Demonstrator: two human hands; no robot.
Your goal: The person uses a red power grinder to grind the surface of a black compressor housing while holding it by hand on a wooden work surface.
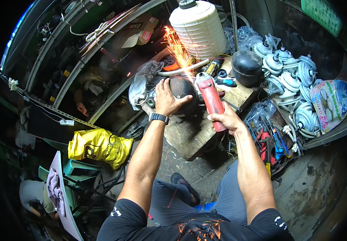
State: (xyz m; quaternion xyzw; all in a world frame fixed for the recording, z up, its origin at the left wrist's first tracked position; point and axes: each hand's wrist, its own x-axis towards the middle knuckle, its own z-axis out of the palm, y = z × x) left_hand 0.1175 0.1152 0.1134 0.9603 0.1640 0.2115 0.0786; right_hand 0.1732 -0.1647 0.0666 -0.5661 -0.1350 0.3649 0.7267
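My left hand (167, 97) grips the near-left side of a dark rounded metal vessel (183, 87) on a wooden block (187, 138), thumb and fingers curved over its surface. Just to the right, my right hand (223, 120) is wrapped around the body of a red angle grinder (210, 98), whose head meets the vessel's upper right. Bright orange sparks (177, 42) spray up and away from that contact, partly hiding it. A second black rounded vessel (246, 66) sits at the back right of the block, beside small tools (223, 81).
Shelving (55, 52) lines the left, and a white ribbed tank (197, 32) stands behind. Several white metal fittings (290, 82) and a pile of tools (270, 144) fill the right. A yellow sack (91, 146) lies left. Another person (35, 197) is at lower left, behind a board (57, 193).
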